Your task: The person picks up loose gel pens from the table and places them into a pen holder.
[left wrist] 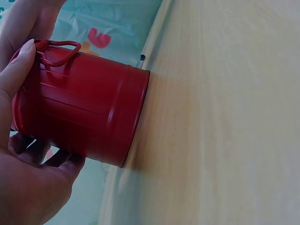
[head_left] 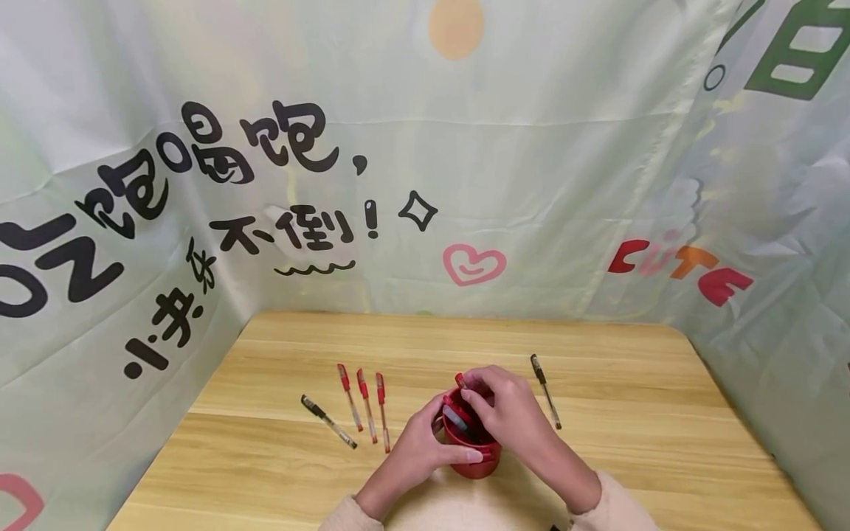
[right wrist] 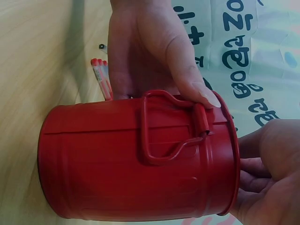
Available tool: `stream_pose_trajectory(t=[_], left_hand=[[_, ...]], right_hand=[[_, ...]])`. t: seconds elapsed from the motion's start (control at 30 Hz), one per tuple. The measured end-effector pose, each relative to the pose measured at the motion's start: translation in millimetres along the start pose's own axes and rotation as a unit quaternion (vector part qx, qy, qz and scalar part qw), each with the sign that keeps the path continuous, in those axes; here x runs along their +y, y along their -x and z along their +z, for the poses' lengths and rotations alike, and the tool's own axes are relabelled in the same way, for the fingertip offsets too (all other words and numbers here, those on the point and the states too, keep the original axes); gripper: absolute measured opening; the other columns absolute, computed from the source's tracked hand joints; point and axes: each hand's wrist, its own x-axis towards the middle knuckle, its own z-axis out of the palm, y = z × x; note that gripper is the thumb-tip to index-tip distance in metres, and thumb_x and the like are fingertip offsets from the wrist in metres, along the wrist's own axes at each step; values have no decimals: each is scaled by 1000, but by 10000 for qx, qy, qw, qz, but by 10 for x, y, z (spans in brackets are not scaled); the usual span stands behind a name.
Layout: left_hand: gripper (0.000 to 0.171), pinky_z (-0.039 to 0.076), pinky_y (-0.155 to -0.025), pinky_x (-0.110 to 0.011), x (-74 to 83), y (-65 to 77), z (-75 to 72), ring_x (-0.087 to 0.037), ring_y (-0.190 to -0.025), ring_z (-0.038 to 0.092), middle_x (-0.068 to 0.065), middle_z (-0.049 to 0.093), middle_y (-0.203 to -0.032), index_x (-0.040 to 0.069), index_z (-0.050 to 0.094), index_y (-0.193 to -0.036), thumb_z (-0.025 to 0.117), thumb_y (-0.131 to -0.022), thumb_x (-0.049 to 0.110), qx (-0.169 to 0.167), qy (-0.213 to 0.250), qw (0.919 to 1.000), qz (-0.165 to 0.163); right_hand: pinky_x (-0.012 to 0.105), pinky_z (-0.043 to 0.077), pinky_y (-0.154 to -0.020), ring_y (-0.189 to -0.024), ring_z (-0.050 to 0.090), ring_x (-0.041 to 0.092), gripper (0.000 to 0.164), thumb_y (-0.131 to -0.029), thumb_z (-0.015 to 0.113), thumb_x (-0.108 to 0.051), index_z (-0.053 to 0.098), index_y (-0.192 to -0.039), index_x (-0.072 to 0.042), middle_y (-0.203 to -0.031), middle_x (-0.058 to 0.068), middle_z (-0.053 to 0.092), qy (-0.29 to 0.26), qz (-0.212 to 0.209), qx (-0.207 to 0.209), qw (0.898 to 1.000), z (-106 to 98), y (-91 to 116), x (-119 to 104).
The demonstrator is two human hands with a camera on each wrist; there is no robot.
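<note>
My left hand (head_left: 425, 442) holds a small red metal bucket (head_left: 474, 468) with a wire-like side handle (left wrist: 61, 54). Its thumb lies by the handle near the rim, and the other fingers reach round the far side. The bucket stands upright on the wooden table. My right hand (head_left: 508, 405) is over the bucket's mouth, pinching what looks like a red-capped pen (head_left: 460, 380); its lower part is hidden. Inside the bucket a pale pen barrel (head_left: 454, 419) and dark shapes show. The bucket hides most of the right fingers in the right wrist view.
Left of the bucket lie three red-capped pens (head_left: 365, 402) side by side, with a black-capped pen (head_left: 328, 422) further left. Another black-capped pen (head_left: 546, 391) lies to the right. Printed cloth (head_left: 551, 184) hangs round the wooden table (head_left: 299, 487).
</note>
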Motion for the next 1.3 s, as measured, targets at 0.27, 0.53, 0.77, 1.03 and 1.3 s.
stream_pose_trajectory(t=[0.27, 0.53, 0.77, 1.03, 1.3], left_hand=[[81, 50, -106, -25, 0, 1, 6, -15, -131, 60, 9, 64, -142, 37, 50, -147, 92, -78, 39, 2, -6, 10000, 45], [82, 49, -107, -24, 1, 1, 3, -14, -134, 59, 10, 62, -145, 37, 50, -148, 92, -78, 39, 7, -27, 9999, 107], [82, 49, -108, -26, -2, -2, -6, -15, -135, 58, 8, 61, -145, 35, 50, -148, 92, -78, 40, -7, -17, 10000, 43], [82, 50, -107, -26, 0, 3, -7, -15, -134, 59, 7, 62, -145, 34, 50, -148, 92, -78, 40, 2, -32, 10000, 10], [82, 51, -107, -28, 12, 3, -1, -16, -134, 59, 6, 62, -144, 33, 51, -148, 92, -77, 40, 25, -64, 10000, 4]], right_hand=[[17, 59, -68, -79, 73, 12, 15, -83, 84, -3, 77, -95, -7, -89, 4, 76, 94, 96, -103, 9999, 40, 23, 3], [18, 60, -67, -78, 72, 11, 13, -83, 84, -3, 76, -92, -8, -88, 3, 76, 327, 13, -230, 9992, 74, 30, -13], [23, 61, -67, -80, 75, 15, 13, -83, 85, -3, 76, -91, -9, -89, 4, 76, 813, -183, -275, 9961, 107, 36, -19], [26, 63, -69, -83, 76, 17, 13, -83, 84, -4, 77, -93, -8, -90, 4, 77, 984, -140, -399, 9942, 116, 39, -31], [28, 64, -70, -84, 76, 19, 14, -83, 84, -3, 77, -95, -7, -91, 6, 77, 1038, -119, -470, 9934, 109, 35, -45]])
